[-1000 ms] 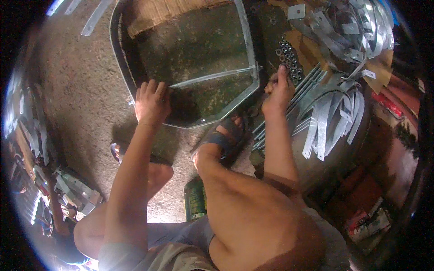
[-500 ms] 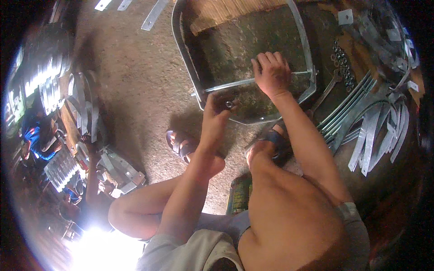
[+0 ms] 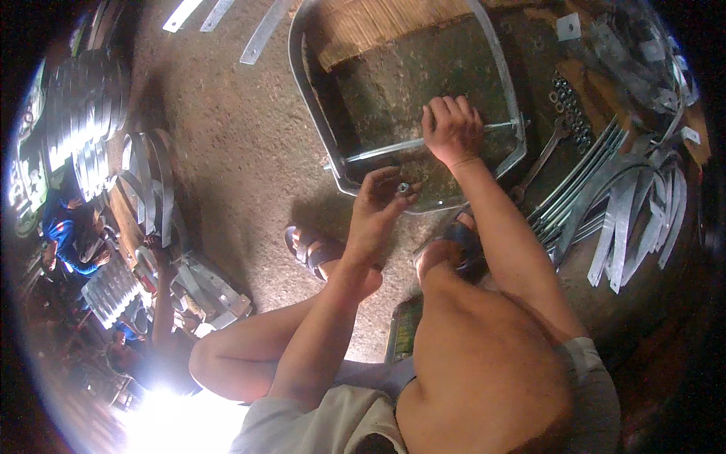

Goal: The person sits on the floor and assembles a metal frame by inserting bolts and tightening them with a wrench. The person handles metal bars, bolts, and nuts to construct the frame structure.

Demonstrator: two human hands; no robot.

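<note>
In front of my feet lies a rounded grey metal frame (image 3: pixel 498 51). A thin metal rod (image 3: pixel 382 150) spans it from side to side, its ends reaching the two side bars. My right hand (image 3: pixel 454 132) is closed around the rod, right of its middle. Just below the rod's left part is my left hand (image 3: pixel 376 208), palm turned up. It holds a small metal nut (image 3: pixel 404 188) at the fingertips, apart from the rod.
Right of the frame lie a wrench (image 3: pixel 543 157), a pile of nuts (image 3: pixel 581 129), several rods (image 3: pixel 578 185) and bent metal strips (image 3: pixel 628 219). Cardboard (image 3: pixel 378 30) sits at the far side. A person in blue (image 3: pixel 68 231) works at far left, near more metal strips (image 3: pixel 147 181).
My left hand has moved slightly right and nearer to me, away from the rod, with the nut in its fingers. My right hand stays on the rod.
</note>
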